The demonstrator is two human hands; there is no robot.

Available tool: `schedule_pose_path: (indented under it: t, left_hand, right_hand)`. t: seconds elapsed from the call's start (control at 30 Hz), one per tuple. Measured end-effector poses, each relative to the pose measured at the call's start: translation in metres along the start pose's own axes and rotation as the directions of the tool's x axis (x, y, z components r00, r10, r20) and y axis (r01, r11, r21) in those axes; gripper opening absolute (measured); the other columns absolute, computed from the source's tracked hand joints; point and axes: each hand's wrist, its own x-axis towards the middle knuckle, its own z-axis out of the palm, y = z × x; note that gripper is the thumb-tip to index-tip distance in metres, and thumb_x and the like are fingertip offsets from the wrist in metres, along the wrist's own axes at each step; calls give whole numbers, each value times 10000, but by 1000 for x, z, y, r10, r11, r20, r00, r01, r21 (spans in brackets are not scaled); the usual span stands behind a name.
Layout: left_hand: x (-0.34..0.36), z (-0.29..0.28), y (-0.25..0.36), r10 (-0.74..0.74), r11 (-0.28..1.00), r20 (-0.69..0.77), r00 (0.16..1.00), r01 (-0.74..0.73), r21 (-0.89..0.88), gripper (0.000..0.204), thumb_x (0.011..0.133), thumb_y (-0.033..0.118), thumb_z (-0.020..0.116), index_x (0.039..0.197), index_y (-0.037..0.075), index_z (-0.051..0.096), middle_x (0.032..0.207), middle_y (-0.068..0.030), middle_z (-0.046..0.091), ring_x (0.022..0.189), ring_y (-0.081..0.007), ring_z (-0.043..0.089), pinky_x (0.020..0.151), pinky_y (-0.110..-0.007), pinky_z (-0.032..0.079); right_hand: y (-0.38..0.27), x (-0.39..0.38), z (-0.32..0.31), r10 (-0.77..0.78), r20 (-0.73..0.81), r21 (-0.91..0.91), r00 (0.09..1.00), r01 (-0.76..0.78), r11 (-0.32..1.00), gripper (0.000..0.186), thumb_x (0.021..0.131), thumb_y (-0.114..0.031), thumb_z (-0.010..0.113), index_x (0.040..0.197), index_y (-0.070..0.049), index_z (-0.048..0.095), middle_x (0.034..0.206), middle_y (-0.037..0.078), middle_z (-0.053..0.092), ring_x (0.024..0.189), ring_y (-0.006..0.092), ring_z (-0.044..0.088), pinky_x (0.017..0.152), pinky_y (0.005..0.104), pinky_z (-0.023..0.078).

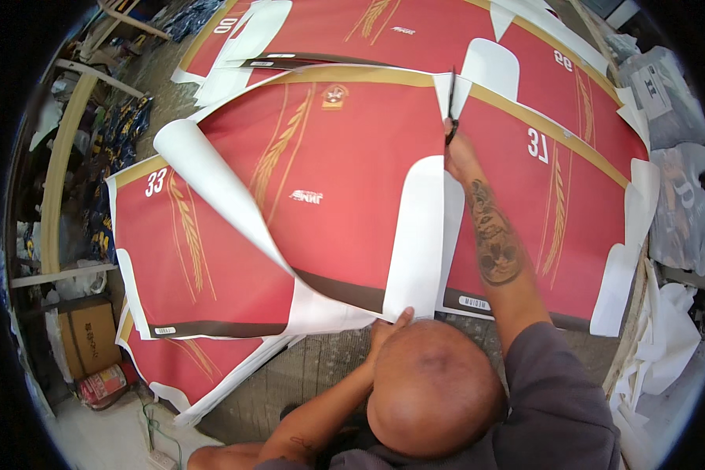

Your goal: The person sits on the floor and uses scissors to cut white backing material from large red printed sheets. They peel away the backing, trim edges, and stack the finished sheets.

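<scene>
My right hand (pixel 460 157) reaches far out over the table and is shut on black scissors (pixel 451 102). The blades point away from me, in the gap between two large red printed paper sheets with gold stripes and white margins. The middle sheet (pixel 337 172) curls up at its left edge. The other sheet (pixel 556 204) lies to the right, under my tattooed forearm. My left hand (pixel 388 329) pinches the near lower edge of the middle sheet, close to my body. The top of a head (pixel 435 392) shows at the lower centre.
More red printed sheets overlap at the left (pixel 180 258) and the far side (pixel 415 31) of the grey table (pixel 329 376). White paper offcuts (pixel 666 345) and grey printed pieces (pixel 674 204) pile at the right. A cardboard box (pixel 90 337) and a red canister (pixel 102 384) sit on the floor at the left.
</scene>
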Motion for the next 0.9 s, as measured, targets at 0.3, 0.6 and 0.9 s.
schedule_pose_path:
  t: [0.3,0.6,0.9]
  left_hand:
    - [35,-36,193,183,983,408,894,-172,-62,314,940,248,608,1171,36,616,915,17,599,788,-63,572,621,-224,430]
    - [173,-228,244,759,521,-626,181,408,750,993,747,180,750,1543,80,165,1559,-252,203,1359,-456,367,1035,-565,413]
    - [70,-475,186,308,602,-865,396,-785,-146,563,873,-163,528,1391,35,429,1220,-203,601,1041,-347,640,900,-532,546]
  right_hand:
    - [31,-116,-68,-314,-96,-438,945,243,866,242,971,-182,620,1113,-57,469,877,12,506,812,113,526,723,269,466]
    - [110,-255,-106,-468,99,-978,878,173,117,614,689,-116,827,1171,69,493,1382,252,531,1332,442,440,1075,482,375]
    - [137,-233,-119,-592,87,-962,801,222,160,469,694,-24,787,1067,60,517,1363,251,557,1339,459,430,1089,521,339]
